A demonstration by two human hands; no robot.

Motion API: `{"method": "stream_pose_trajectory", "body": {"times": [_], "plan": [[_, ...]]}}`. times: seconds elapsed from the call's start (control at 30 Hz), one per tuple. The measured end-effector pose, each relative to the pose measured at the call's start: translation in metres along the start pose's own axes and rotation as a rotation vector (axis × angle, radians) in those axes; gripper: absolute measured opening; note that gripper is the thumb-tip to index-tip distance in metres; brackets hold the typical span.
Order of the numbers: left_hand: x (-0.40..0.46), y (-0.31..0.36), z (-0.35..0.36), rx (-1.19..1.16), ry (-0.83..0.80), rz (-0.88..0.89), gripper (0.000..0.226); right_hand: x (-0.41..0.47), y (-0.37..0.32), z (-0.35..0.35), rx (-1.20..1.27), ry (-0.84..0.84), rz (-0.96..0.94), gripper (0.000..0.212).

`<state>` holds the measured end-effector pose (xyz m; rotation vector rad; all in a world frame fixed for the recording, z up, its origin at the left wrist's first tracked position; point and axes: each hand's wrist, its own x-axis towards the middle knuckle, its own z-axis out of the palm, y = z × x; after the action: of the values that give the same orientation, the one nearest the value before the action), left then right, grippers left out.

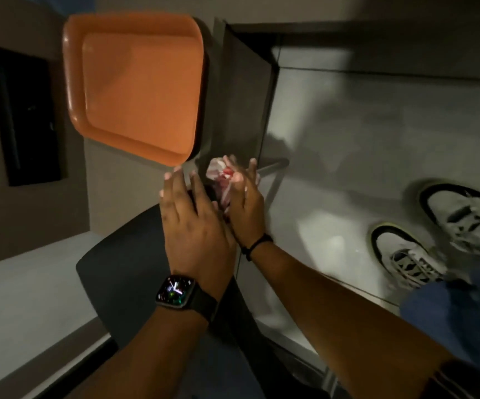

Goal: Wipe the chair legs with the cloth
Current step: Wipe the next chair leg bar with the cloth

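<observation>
An orange chair [135,90] with a dark frame fills the upper left, and its thin grey metal leg [273,166] runs off to the right just under the seat. My right hand [246,207] holds a bunched white and red cloth [218,175] at the near end of that leg, below the seat's corner. My left hand [194,226], with a smartwatch on the wrist, lies flat with its fingers spread, just left of the cloth and over a black chair seat [123,272]. Whether the cloth touches the leg is hidden by my fingers.
My two white and black shoes [463,217] stand on the glossy grey floor [362,125] at the right. A dark panel [23,116] is set in the wall at the far left. A dark upright board [241,90] stands right behind the orange chair.
</observation>
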<state>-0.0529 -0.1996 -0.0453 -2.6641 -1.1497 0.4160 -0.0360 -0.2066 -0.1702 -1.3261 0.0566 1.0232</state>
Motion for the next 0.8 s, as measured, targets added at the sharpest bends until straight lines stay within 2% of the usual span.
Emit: {"method": "stream_pose_trajectory", "body": {"times": [0.07, 0.13, 0.27, 0.33, 0.4, 0.57, 0.67, 0.73, 0.8], "plan": [[0.001, 0.000, 0.004, 0.030, -0.002, 0.010, 0.056, 0.013, 0.007, -0.006, 0.037, 0.095, 0.107, 0.050], [-0.001, -0.001, 0.005, 0.051, -0.015, 0.003, 0.056, 0.015, 0.005, -0.009, 0.008, 0.133, 0.102, 0.043], [-0.001, 0.007, 0.001, 0.013, -0.004, -0.023, 0.056, -0.015, -0.020, -0.003, -0.062, 0.024, -0.227, 0.043], [-0.001, 0.009, -0.001, 0.002, -0.022, -0.025, 0.059, -0.018, -0.013, -0.008, -0.040, -0.054, -0.301, 0.044], [-0.002, 0.006, 0.000, 0.015, -0.058, -0.006, 0.056, -0.005, -0.006, -0.022, -0.015, -0.062, -0.196, 0.044], [-0.002, 0.004, 0.002, 0.028, -0.048, 0.000, 0.057, 0.091, 0.056, -0.054, 0.052, 0.103, 0.194, 0.048], [-0.002, 0.005, 0.001, 0.045, -0.043, -0.014, 0.056, 0.093, 0.087, -0.048, -0.075, 0.054, 0.203, 0.049], [-0.003, 0.008, -0.004, 0.038, -0.047, -0.019, 0.055, 0.041, 0.036, -0.036, -0.059, 0.000, 0.134, 0.057], [0.000, 0.008, -0.002, 0.017, -0.044, -0.033, 0.055, 0.002, -0.020, -0.023, -0.061, -0.084, -0.053, 0.055]]}}
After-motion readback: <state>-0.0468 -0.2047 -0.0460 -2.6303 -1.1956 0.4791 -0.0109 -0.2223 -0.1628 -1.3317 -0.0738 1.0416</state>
